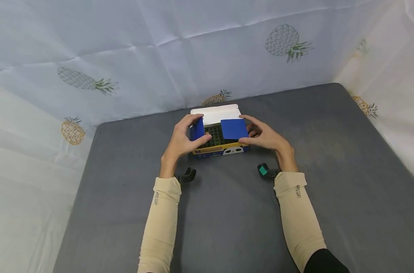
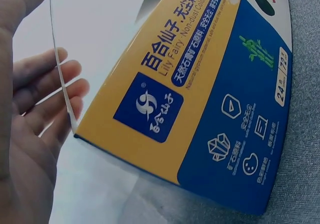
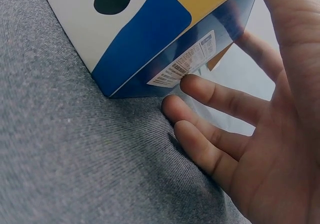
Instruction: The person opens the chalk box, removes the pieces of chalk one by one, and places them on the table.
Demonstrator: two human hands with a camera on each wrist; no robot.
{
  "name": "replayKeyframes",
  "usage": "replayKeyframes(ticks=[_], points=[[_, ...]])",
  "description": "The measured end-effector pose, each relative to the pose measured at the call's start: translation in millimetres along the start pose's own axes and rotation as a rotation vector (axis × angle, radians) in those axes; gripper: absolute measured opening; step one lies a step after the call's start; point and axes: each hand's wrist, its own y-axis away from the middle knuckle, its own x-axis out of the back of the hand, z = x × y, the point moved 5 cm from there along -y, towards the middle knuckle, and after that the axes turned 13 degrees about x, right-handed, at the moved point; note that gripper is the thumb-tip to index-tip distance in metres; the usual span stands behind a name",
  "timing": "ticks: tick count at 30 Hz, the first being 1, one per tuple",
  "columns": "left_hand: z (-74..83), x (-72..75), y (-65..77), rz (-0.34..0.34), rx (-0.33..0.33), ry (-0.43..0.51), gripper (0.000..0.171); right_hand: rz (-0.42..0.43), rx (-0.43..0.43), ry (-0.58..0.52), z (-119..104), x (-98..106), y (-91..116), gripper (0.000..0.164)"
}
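A blue and yellow chalk box (image 1: 218, 151) with a panda print sits on the table, its white-lined lid (image 1: 215, 113) raised at the back. Inside shows a dark grid of holes (image 1: 215, 135). My left hand (image 1: 183, 138) holds the left end, with thumb and index finger at the upright blue left flap (image 1: 197, 129). On the other side, the blue right flap (image 1: 235, 129) lies over the opening. My right hand (image 1: 266, 135) spans that end, thumb at the front corner and index finger at the back. The other right fingers (image 3: 215, 96) extend beside the labelled end wall (image 3: 182, 61).
The grey table (image 1: 224, 212) extends around the box. Behind it hangs a white pineapple-print cloth (image 1: 179, 68), close to the table's back edge. Black wrist straps (image 1: 187, 175) sit at both wrists.
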Motion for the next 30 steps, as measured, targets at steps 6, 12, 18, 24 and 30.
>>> replayKeyframes(ticks=[6,12,18,24,30], points=[[-2.3,2.7,2.5,0.018,-0.027,0.042,0.076,0.002,-0.004,-0.001,3,0,2,0.083],[-5.1,8.4,4.4,0.032,-0.042,0.111,0.068,0.0,-0.013,0.007,4,1,0,0.083],[-7.4,13.7,6.4,0.031,-0.04,0.191,0.065,-0.003,-0.022,-0.007,3,1,1,0.084],[-8.9,18.4,6.7,0.02,-0.072,0.252,0.064,0.003,-0.028,-0.026,3,4,3,0.083],[-11.3,28.6,10.5,0.036,-0.105,0.313,0.061,-0.004,-0.024,-0.041,2,2,0,0.083]])
